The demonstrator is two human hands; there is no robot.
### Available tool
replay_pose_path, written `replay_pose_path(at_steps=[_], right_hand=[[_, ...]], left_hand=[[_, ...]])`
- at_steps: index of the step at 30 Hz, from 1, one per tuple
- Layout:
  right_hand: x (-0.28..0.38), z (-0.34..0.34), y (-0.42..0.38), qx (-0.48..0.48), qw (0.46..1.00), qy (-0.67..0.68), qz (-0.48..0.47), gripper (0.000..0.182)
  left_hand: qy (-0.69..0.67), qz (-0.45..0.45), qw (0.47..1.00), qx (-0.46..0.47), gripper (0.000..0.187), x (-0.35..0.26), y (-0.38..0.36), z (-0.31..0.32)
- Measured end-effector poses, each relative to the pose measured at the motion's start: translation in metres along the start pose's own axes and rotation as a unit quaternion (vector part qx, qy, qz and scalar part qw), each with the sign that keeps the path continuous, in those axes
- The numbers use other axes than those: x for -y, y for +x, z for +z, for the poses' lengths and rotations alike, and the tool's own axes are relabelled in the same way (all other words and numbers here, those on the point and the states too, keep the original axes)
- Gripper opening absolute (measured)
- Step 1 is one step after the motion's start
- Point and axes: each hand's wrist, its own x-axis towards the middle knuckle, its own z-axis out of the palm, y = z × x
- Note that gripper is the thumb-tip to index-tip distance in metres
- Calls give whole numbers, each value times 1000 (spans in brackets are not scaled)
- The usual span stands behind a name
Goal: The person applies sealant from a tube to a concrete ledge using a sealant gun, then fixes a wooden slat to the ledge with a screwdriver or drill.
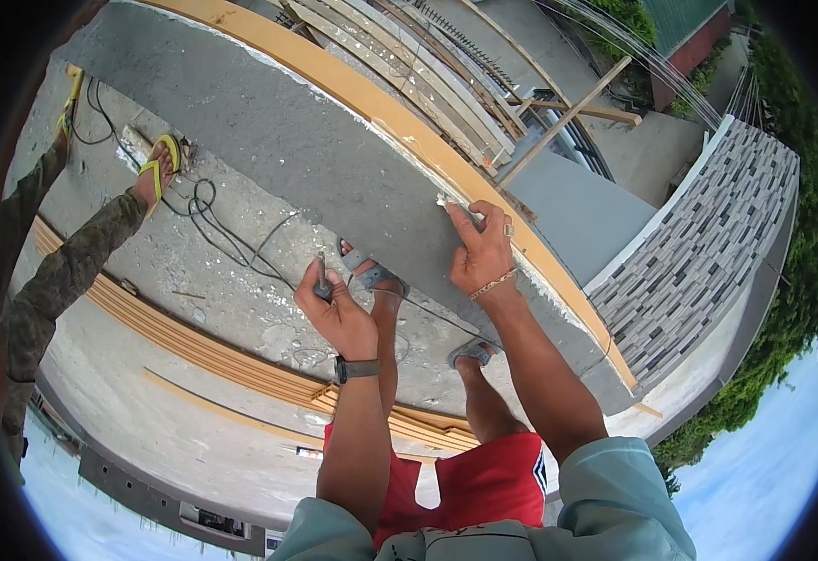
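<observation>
My left hand (341, 323) is closed around a short dark-handled tool (323, 280) with a narrow tip pointing up; its exact kind does not show. It is held over the rough floor, left of the grey concrete ledge (334, 173). My right hand (485, 251) rests at the far edge of the ledge, beside the orange-brown trim board (418, 140). Its fingers are bent, with the index finger reaching to a small white lump (443, 200) in the seam. Whatever lies between these fingers is too hidden to name.
Black cable (208, 210) lies looped on the littered floor. Another person's foot in a yellow flip-flop (163, 161) stands at left. Orange-brown boards (203, 332) lie behind me. Beyond the ledge are stacked planks (418, 79), a wooden crosspiece (568, 122) and a stone-patterned wall (699, 252).
</observation>
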Motion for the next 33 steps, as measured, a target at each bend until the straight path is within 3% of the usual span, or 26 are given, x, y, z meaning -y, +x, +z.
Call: replay_pose_path(at_steps=[3,5,9,15,20,23,27,29,33], right_hand=[[5,1,0,1,1000,3,-13,56],[3,5,-4,66,985,102,-126,56],[8,2,-8,38,991,83,-99,56],[8,10,-20,84,995,47,-26,56],[10,8,-50,50,993,-79,71,57],[9,2,-63,22,991,-89,93,55],[9,-7,-41,5,997,-27,70,53],[16,-15,-25,95,995,16,-15,50],[22,-13,-32,121,992,-5,-34,55]], left_hand=[[1,-1,1000,-1,31,-3,0,-1],[2,0,1000,0,31,-2,1,-1],[3,0,1000,-5,31,-1,1,-2],[21,-18,1000,0,33,-2,3,-6],[19,-41,999,8,36,-5,5,-7],[14,-40,999,10,35,-4,5,-5],[10,-41,999,7,35,-3,5,-5],[6,-41,999,11,35,-4,6,-4],[14,-18,1000,-4,33,-3,9,-3]])
